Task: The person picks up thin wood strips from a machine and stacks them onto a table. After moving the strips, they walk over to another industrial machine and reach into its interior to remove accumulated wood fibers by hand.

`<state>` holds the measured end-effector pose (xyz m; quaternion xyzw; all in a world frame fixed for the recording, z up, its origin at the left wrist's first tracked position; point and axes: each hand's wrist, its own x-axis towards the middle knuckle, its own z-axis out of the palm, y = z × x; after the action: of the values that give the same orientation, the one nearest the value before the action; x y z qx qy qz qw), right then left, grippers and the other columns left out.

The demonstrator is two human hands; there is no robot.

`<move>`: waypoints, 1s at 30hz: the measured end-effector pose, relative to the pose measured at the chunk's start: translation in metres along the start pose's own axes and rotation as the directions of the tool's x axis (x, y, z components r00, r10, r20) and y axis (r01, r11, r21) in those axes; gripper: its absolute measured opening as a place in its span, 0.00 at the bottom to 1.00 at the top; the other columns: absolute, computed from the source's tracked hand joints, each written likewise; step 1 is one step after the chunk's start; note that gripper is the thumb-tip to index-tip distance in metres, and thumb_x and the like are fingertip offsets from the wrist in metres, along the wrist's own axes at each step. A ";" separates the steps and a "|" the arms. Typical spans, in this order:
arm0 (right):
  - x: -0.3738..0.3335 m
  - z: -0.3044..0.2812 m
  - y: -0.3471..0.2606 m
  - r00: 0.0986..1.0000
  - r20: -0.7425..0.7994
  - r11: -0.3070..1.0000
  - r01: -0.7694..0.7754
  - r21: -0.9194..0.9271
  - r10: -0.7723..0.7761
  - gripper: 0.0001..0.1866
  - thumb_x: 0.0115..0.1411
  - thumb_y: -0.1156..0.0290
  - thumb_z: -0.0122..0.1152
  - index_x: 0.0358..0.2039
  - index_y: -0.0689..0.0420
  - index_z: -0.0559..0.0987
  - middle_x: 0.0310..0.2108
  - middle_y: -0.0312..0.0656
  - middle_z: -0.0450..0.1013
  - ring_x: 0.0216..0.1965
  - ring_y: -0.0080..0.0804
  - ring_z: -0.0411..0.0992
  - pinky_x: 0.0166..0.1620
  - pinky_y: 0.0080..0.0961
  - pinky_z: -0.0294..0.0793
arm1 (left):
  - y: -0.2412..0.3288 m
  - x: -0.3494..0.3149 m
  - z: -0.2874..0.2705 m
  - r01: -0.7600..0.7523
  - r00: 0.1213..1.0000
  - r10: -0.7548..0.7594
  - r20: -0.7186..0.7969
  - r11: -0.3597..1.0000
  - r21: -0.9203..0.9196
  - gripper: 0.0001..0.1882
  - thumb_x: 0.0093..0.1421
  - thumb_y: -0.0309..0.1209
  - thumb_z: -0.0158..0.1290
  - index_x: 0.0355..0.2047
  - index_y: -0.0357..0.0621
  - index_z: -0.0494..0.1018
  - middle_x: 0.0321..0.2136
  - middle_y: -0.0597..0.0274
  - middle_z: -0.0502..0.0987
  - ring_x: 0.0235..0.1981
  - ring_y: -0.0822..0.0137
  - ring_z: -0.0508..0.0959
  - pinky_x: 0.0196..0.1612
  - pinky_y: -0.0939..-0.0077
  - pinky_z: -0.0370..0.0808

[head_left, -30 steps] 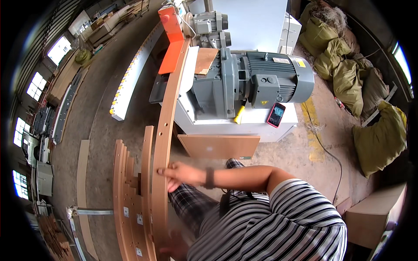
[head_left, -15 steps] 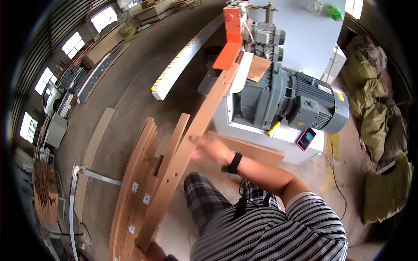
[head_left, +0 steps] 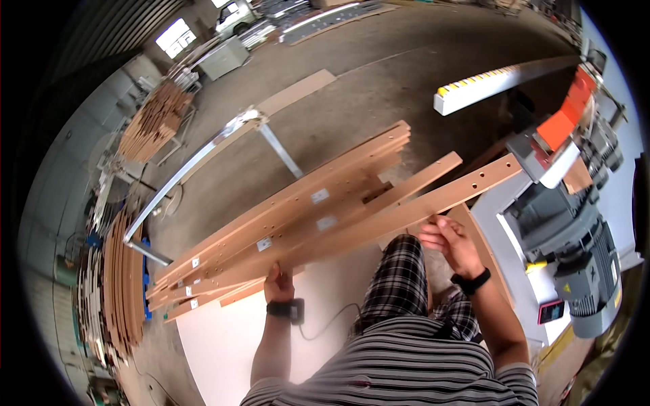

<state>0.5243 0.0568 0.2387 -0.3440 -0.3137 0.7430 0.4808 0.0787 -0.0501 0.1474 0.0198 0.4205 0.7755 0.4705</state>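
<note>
A long brown drilled wooden board (head_left: 467,190) slants from lower left to upper right, its far end beside the orange guard (head_left: 567,115) of a machine. My left hand (head_left: 279,283) grips its near edge, thumb on the side and the other fingers mostly hidden. Just below the board, towards its far end, my right hand (head_left: 452,243) has its fingers loosely apart and holds nothing. I cannot tell whether those fingertips touch the edge. Beyond lies a stack of similar boards (head_left: 338,167), several with small white labels.
Grey motor (head_left: 586,277) and a phone (head_left: 551,312) sit on the machine at right. A metal frame (head_left: 196,159) stands behind the stack. More boards (head_left: 123,284) are piled at left. A white beam with yellow pieces (head_left: 467,98) extends at the back. A pale panel (head_left: 223,338) lies below my left hand.
The view has swung left, so the machine sits farther right. My right hand has come off the board's face to just below its edge. My left hand shows more fully, on the board.
</note>
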 end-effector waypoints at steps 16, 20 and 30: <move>-0.044 -0.081 0.031 0.935 -0.301 0.965 -0.233 -0.119 0.189 0.09 0.64 0.68 0.49 0.38 0.60 0.73 0.31 0.44 0.76 0.32 0.30 0.76 0.37 0.23 0.76 | 0.011 0.189 -0.023 -0.143 0.946 0.257 0.199 -0.220 0.965 0.47 0.53 0.57 0.54 0.67 0.62 0.44 0.60 0.33 0.57 0.63 0.38 0.53 0.64 0.50 0.50; -0.058 -0.104 0.041 0.886 -0.395 0.947 -0.305 -0.102 0.243 0.07 0.64 0.72 0.48 0.38 0.60 0.72 0.31 0.44 0.76 0.31 0.32 0.75 0.37 0.24 0.75 | -0.018 0.180 0.028 0.090 0.960 0.277 0.037 -0.433 0.897 0.41 0.58 0.58 0.45 0.67 0.65 0.45 0.63 0.35 0.52 0.67 0.41 0.43 0.66 0.51 0.41; -0.083 -0.144 0.061 0.832 -0.514 0.923 -0.341 -0.178 0.208 0.10 0.64 0.68 0.49 0.39 0.61 0.73 0.31 0.43 0.75 0.30 0.29 0.74 0.34 0.24 0.75 | -0.023 0.263 -0.010 -0.107 0.966 0.164 0.201 -0.454 0.885 0.30 0.63 0.55 0.39 0.64 0.66 0.53 0.59 0.50 0.62 0.62 0.49 0.53 0.63 0.54 0.48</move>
<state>0.6362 -0.0220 0.1262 -0.6215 -0.2249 0.6461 0.3816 -0.0551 0.1448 0.0296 0.4482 0.8785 0.1120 0.1213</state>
